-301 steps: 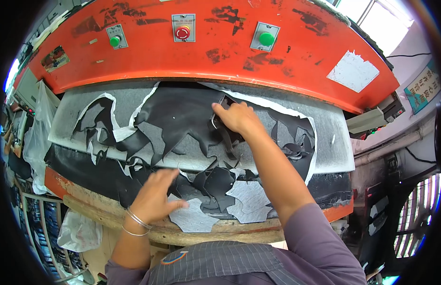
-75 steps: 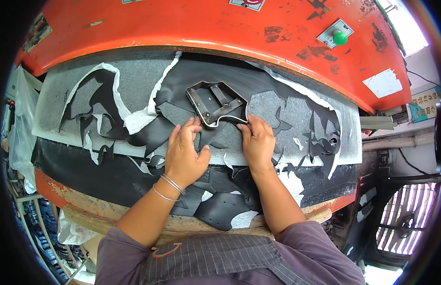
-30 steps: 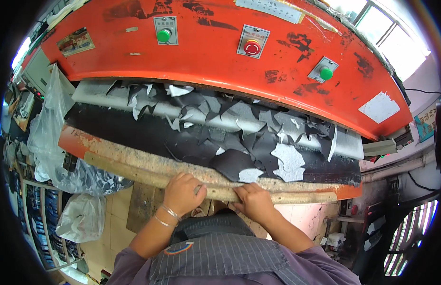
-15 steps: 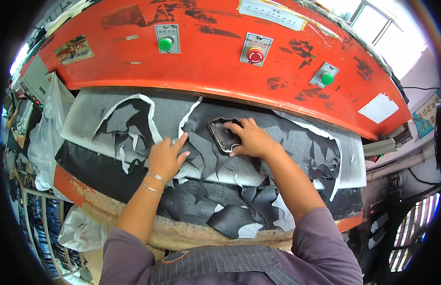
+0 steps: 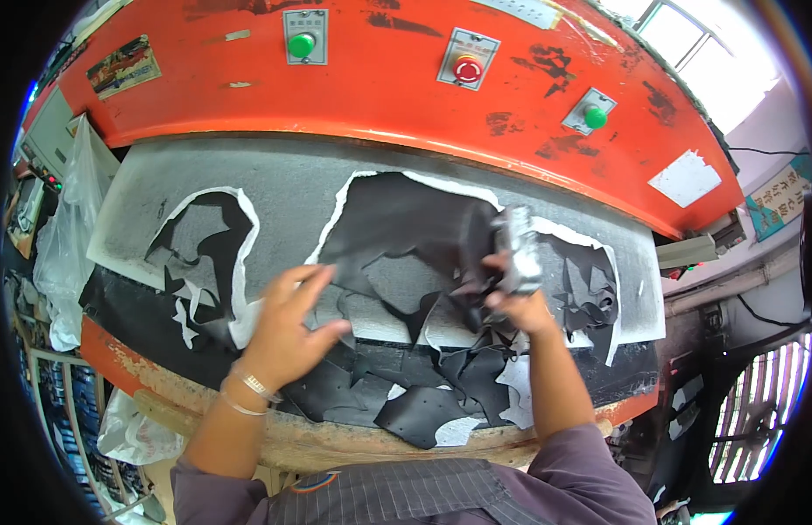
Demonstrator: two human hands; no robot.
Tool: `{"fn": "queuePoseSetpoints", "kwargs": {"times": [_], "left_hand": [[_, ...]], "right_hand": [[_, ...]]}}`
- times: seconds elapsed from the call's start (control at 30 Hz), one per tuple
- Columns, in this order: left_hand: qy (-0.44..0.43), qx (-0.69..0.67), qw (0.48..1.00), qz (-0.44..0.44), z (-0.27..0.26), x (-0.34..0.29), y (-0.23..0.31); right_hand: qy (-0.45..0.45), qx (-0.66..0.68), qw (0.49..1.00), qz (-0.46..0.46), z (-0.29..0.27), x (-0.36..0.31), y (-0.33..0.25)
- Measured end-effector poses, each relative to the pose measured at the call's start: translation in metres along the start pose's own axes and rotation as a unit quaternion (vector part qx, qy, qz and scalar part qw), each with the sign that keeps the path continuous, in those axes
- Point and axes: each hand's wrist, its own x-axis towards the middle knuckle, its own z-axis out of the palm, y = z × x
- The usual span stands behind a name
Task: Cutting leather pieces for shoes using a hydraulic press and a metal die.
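My right hand grips a metal cutting die, tipped on its side and smeared by motion, above the right part of the board. Spread out under and left of it lies a black leather sheet with a white edge and cut-out gaps. My left hand, fingers apart and holding nothing, is over the sheet's lower left edge; whether it touches the sheet I cannot tell. Black leather offcuts lie in a heap along the near edge. Another cut-up black piece is at the left.
A grey cutting board lies under the red press beam. The beam carries two green buttons and a red stop button. More black scraps lie at the right. Plastic bags hang at the left.
My right hand has lifted the cutting die off the leather, moved it right and tipped it. The leather sheet has shifted nearer and lies more exposed. My left hand has come closer to me.
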Motion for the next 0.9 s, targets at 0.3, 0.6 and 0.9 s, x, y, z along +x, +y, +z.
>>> {"fn": "queuePoseSetpoints", "kwargs": {"times": [0.3,0.6,0.9], "left_hand": [[-0.060,-0.443,0.881,-0.156,0.134,0.047,-0.001],[0.078,-0.295,0.934,-0.185,0.143,0.050,0.004],[0.167,-0.384,0.862,-0.287,0.077,-0.028,0.007]], "right_hand": [[-0.071,-0.128,0.974,-0.171,0.035,-0.010,0.014],[-0.047,-0.312,0.927,-0.205,-0.038,0.049,-0.029],[-0.118,-0.382,0.898,-0.184,-0.016,0.080,0.018]]}}
